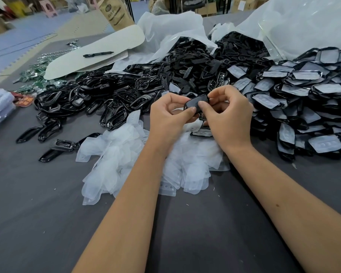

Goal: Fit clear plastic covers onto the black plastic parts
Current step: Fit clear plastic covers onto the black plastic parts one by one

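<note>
Both hands hold one black plastic part [195, 103] above the table's middle. My left hand [168, 117] grips its left end, thumb pressed on its face. My right hand [227, 113] pinches its right end with thumb and curled fingers. Whether a clear cover lies on the held part I cannot tell. A heap of clear plastic covers [126, 154] lies under my forearms. Bare black frames [91, 99] are piled to the left. Black parts with covers fitted [303, 99] are stacked on the right.
Large clear bags [303, 22] and more black pieces [205, 56] sit at the back. White card sheets with a black pen [98, 54] lie back left, green items [35, 75] beside them. The grey table [37, 213] shows bare cloth in front.
</note>
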### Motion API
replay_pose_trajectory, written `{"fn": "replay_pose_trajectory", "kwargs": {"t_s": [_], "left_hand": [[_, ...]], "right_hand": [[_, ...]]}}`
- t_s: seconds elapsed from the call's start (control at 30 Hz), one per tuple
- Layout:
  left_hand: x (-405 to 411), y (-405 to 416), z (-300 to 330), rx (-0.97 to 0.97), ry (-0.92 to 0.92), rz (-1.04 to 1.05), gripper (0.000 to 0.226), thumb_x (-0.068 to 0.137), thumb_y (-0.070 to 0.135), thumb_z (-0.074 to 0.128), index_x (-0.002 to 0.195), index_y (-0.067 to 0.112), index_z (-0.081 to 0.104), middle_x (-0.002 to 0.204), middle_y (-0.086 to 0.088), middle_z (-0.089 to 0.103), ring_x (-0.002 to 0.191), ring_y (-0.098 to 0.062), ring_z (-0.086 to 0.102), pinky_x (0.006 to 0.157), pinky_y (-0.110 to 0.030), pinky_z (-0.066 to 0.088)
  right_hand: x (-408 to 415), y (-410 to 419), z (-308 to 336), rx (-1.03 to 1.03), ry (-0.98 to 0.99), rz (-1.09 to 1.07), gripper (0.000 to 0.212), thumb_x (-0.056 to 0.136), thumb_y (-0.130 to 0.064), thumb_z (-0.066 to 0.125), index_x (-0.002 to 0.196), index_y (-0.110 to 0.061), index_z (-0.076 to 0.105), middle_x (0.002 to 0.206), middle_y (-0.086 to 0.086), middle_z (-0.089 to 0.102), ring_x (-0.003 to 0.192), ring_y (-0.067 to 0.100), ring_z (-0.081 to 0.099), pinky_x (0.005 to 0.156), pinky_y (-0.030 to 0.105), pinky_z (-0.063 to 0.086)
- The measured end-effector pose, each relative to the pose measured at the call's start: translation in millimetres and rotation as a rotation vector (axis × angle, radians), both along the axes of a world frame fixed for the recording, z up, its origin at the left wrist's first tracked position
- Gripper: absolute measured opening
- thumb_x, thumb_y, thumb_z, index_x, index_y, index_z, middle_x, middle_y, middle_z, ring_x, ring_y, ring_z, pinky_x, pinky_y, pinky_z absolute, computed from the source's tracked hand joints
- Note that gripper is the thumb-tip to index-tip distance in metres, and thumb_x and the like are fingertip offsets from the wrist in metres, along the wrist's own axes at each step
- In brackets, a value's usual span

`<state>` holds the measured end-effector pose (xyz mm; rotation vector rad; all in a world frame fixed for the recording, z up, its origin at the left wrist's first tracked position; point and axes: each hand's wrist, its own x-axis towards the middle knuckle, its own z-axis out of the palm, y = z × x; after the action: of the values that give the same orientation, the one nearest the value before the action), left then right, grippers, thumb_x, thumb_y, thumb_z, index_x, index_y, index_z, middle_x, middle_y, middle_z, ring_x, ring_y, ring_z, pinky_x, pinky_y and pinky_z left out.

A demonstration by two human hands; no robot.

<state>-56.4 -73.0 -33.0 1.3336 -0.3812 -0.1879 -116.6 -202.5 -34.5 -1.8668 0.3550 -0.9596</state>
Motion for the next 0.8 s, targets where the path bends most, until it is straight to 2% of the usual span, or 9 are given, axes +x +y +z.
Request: {"fn": "replay_pose_trajectory", "kwargs": {"t_s": [0.13, 0.23, 0.3, 0.47, 0.67, 0.8], "left_hand": [[-0.2, 1.5, 1.7, -0.009, 0.016, -0.048, 0.021, 0.088, -0.012, 0.07, 0.099, 0.006, 0.07, 0.092, -0.018, 0.076, 0.076, -0.03, 0.076, 0.067, -0.035, 0.062], [-1.4, 1.7, 2.5, -0.035, 0.07, -0.071, 0.015, 0.091, -0.01, 0.068, 0.101, 0.001, 0.071, 0.092, -0.021, 0.076, 0.079, -0.036, 0.077, 0.069, -0.043, 0.064], [-1.9, 1.2, 2.8, -0.047, 0.08, -0.066, 0.01, 0.093, -0.007, 0.067, 0.1, -0.002, 0.07, 0.094, -0.023, 0.076, 0.079, -0.037, 0.077, 0.066, -0.041, 0.064], [-0.5, -0.3, 2.0, -0.012, 0.048, -0.013, 0.012, 0.091, -0.009, 0.068, 0.098, 0.001, 0.072, 0.092, -0.021, 0.076, 0.079, -0.031, 0.076, 0.068, -0.035, 0.063], [0.6, 0.6, 2.4, -0.016, 0.06, -0.01, 0.01, 0.093, -0.01, 0.066, 0.099, -0.004, 0.071, 0.083, -0.015, 0.077, 0.069, -0.022, 0.076, 0.06, -0.028, 0.06], [-1.0, -2.4, 2.8, 0.049, 0.037, 0.02, 0.011, 0.098, -0.005, 0.062, 0.098, -0.001, 0.072, 0.075, -0.01, 0.075, 0.06, -0.018, 0.073, 0.056, -0.024, 0.059]], "right_hand": [[1.4, -2.3, -0.6, 0.125, 0.016, 0.053, 0.024, 0.088, -0.019, 0.081, 0.106, -0.017, 0.065, 0.084, 0.003, 0.072, 0.068, 0.022, 0.074, 0.059, 0.04, 0.061], [3.0, -3.7, -1.0, 0.264, 0.02, 0.141, 0.011, 0.091, -0.012, 0.079, 0.098, -0.012, 0.07, 0.085, 0.008, 0.075, 0.064, 0.019, 0.074, 0.051, 0.029, 0.056], [3.4, -3.7, -1.0, 0.298, 0.01, 0.159, 0.01, 0.091, -0.008, 0.078, 0.095, -0.011, 0.07, 0.084, 0.009, 0.076, 0.061, 0.018, 0.073, 0.051, 0.025, 0.055], [2.3, -3.0, 1.6, 0.346, 0.001, 0.211, 0.011, 0.092, -0.005, 0.075, 0.091, -0.014, 0.069, 0.077, 0.002, 0.074, 0.057, 0.016, 0.069, 0.051, 0.024, 0.054], [1.0, -1.5, 4.2, 0.356, 0.009, 0.257, 0.015, 0.093, 0.0, 0.07, 0.086, -0.013, 0.067, 0.071, -0.001, 0.071, 0.055, 0.015, 0.065, 0.049, 0.023, 0.051], [1.0, -1.4, 4.3, 0.359, 0.028, 0.235, 0.017, 0.093, 0.002, 0.069, 0.086, -0.013, 0.066, 0.072, 0.0, 0.07, 0.056, 0.019, 0.068, 0.051, 0.026, 0.053]]}}
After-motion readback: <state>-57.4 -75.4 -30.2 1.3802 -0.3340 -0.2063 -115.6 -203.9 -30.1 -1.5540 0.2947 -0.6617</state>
